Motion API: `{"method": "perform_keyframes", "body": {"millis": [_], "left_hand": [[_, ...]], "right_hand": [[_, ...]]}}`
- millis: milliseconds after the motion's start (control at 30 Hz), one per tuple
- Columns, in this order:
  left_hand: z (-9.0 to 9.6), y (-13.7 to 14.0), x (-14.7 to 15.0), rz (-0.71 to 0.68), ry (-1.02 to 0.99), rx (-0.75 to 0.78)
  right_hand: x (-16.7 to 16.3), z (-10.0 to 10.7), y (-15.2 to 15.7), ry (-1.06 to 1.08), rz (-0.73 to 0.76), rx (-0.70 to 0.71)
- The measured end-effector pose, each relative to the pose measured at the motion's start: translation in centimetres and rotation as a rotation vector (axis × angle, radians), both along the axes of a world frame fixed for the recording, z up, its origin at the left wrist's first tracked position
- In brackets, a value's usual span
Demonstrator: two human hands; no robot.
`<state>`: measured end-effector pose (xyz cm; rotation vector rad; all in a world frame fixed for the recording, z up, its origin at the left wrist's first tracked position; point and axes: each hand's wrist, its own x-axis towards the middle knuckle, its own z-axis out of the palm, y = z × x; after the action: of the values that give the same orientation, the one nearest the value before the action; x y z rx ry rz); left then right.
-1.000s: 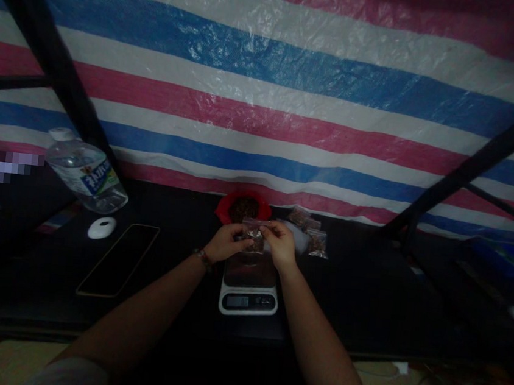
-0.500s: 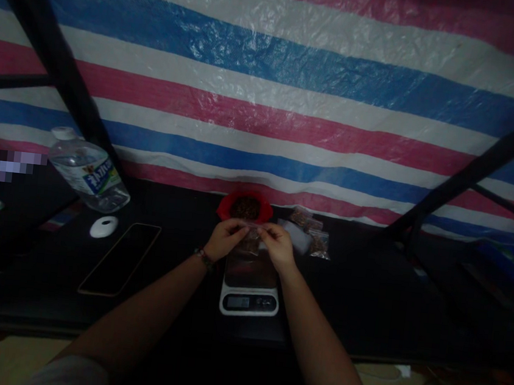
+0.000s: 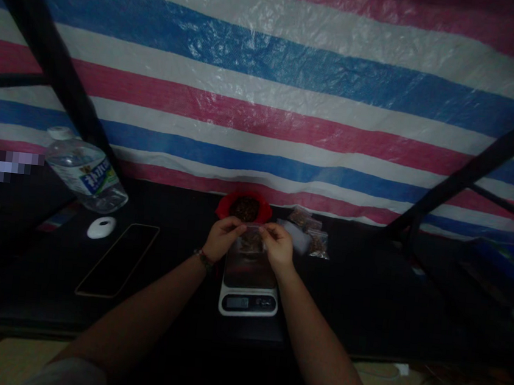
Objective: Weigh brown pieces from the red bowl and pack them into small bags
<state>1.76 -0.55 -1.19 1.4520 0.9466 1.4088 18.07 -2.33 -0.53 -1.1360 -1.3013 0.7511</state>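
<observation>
A small clear plastic bag [image 3: 252, 241] with brown bits in it hangs between my two hands, over the back of a white kitchen scale [image 3: 248, 302]. My left hand [image 3: 223, 238] pinches the bag's top edge on one side, thumb against fingers. On the other side my right hand [image 3: 278, 245] pinches the same edge. Just behind the hands stands a red bowl [image 3: 222, 204] holding dark brown small pieces. Several filled little bags [image 3: 319, 243] lie to the right, beside a stack of pale, seemingly unfilled bags [image 3: 297, 236].
On the left of the black table [image 3: 341, 305] are a large water bottle [image 3: 87, 171], a white rounded object [image 3: 101, 227] and a dark phone [image 3: 117, 260]. A striped plastic sheet [image 3: 264, 120] hangs behind, with slanted black frame bars [image 3: 460, 177] at both sides.
The bag's top edge is stretched straighter between my fingers, and the bag looks wider and flatter. Both hands stay in nearly the same place.
</observation>
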Motion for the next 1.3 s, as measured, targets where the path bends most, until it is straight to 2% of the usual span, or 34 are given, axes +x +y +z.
{"method": "perform_keyframes", "body": {"millis": [233, 433, 633, 833, 933, 1033, 1167, 1300], "left_hand": [[0.4, -0.1, 0.1, 0.004, -0.079, -0.069], [0.5, 0.1, 0.1, 0.066, 0.005, -0.103], [0.0, 0.3, 0.4, 0.140, 0.111, -0.036], [0.0, -0.1, 0.6, 0.056, 0.083, -0.026], [0.2, -0.2, 0.5, 0.048, 0.139, 0.009], [0.4, -0.3, 0.4, 0.054, 0.159, 0.047], [0.2, -0.4, 0.5, 0.017, 0.123, 0.038], [0.0, -0.5, 0.6, 0.012, 0.139, 0.056]], "right_hand": [[0.1, 0.5, -0.1, 0.045, -0.008, -0.009], [0.3, 0.4, 0.1, 0.081, -0.026, -0.007], [0.1, 0.0, 0.1, 0.049, -0.055, 0.011], [-0.1, -0.1, -0.1, 0.066, -0.082, 0.022], [-0.3, -0.1, -0.1, 0.056, -0.035, 0.027], [-0.3, -0.3, -0.1, 0.008, -0.003, 0.024], [-0.1, -0.6, -0.1, -0.061, -0.035, 0.062], [-0.2, -0.1, -0.3, -0.137, 0.013, 0.117]]}}
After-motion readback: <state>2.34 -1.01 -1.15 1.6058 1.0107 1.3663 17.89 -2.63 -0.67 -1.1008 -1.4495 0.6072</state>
